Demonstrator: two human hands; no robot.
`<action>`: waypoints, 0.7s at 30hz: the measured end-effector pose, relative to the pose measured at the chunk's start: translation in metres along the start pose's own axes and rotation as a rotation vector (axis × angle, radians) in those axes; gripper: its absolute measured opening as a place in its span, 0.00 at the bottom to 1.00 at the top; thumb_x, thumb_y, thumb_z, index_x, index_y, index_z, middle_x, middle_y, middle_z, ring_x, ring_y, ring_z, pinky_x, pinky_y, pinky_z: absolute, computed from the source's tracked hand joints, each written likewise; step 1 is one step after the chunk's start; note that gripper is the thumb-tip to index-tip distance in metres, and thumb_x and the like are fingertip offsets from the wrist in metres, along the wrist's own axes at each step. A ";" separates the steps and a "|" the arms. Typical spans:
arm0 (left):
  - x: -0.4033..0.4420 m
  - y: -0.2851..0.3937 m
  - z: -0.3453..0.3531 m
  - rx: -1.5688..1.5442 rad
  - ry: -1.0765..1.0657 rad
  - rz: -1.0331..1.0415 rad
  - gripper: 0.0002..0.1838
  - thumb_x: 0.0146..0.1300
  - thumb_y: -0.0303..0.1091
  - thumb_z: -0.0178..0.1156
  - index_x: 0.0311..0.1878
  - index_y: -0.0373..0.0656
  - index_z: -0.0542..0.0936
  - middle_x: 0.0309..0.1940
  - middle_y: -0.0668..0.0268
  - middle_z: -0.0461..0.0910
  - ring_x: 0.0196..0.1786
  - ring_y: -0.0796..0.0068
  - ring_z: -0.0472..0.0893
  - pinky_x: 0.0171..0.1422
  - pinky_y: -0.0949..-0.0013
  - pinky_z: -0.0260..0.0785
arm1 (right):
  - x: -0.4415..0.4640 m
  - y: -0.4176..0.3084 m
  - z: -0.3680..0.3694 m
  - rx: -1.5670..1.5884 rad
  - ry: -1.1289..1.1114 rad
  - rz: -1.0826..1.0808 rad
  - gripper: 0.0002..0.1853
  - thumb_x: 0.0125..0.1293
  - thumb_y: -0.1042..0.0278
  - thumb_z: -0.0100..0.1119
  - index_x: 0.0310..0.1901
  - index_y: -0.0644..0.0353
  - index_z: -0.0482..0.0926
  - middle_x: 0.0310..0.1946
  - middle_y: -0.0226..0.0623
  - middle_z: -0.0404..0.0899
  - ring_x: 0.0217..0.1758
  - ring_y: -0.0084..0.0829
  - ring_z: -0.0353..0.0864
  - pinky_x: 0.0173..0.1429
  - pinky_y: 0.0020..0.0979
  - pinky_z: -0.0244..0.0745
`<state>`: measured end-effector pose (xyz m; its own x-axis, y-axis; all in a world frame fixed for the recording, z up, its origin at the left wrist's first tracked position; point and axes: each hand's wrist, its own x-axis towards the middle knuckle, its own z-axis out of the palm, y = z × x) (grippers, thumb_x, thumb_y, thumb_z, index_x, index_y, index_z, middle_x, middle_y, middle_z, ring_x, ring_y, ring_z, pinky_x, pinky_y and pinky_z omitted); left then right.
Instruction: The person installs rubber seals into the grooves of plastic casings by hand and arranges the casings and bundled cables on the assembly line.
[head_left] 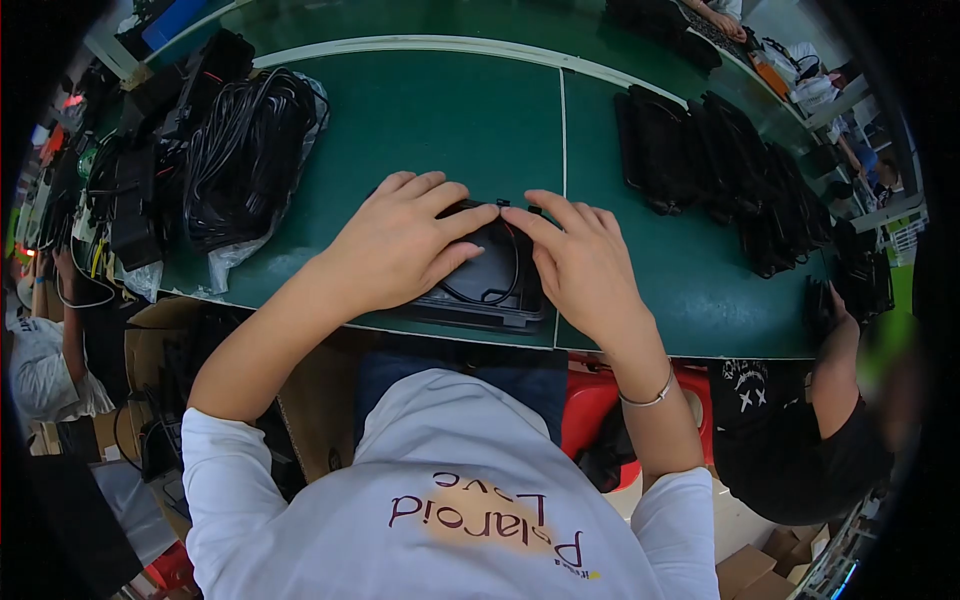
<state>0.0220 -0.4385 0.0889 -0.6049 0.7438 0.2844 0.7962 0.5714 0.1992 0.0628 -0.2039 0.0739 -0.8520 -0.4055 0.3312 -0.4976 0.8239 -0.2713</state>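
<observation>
A shallow black plastic case (495, 270) lies at the near edge of the green table, with a thin black cable looped inside it. My left hand (395, 245) grips the case from the left and far side, its index fingertip at the far rim. From the right, my right hand (585, 265) holds the same rim, thumb inside and fingers over the edge. Both index fingertips nearly meet at a small black piece (503, 203) on the rim. My palms and fingers hide much of the case's sides.
Bundled black cables (245, 160) in clear plastic lie on the left, beside black boxes (140, 200). Several black cases (700, 150) are piled at the right. A pale strip (563, 130) crosses the green table (440, 110). A co-worker's arm (838, 360) reaches in at the right.
</observation>
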 end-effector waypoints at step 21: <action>0.006 0.002 0.009 -0.048 -0.028 0.037 0.20 0.67 0.38 0.62 0.62 0.45 0.79 0.54 0.57 0.79 0.60 0.56 0.77 0.66 0.51 0.65 | -0.012 -0.006 0.007 -0.145 0.163 -0.014 0.20 0.63 0.70 0.63 0.58 0.57 0.80 0.60 0.41 0.77 0.50 0.41 0.80 0.64 0.45 0.68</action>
<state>0.0197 -0.4303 0.0826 -0.5749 0.7738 0.2659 0.8172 0.5268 0.2338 0.0747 -0.2066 0.0648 -0.8016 -0.3581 0.4788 -0.4710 0.8714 -0.1368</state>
